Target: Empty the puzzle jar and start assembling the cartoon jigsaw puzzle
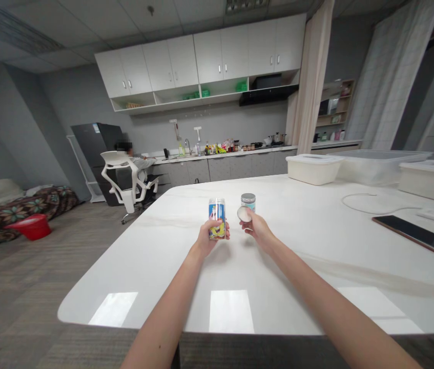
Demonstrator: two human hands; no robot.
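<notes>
My left hand [209, 236] is wrapped around a clear jar [217, 209] with a bright blue and yellow cartoon label. The jar is upright and its top looks uncovered. In my right hand [258, 229] is a round lid [244, 214], its pale face turned toward me, pinched between thumb and fingers. Just behind that lid stands a second jar [248, 199] with a grey metal cap and a light blue label, partly hidden by the lid and my hand. The lid and the cartoon jar are apart. Both hands are above the white table [170, 246].
A smartphone [418, 237] lies at the right, near a white cable [358, 206]. White lidded boxes [312, 170] and a clear plastic bin [378, 166] line the table's far right. Beyond the table, a person sits in a white chair [124, 179]; a red basin [34, 227] is on the floor.
</notes>
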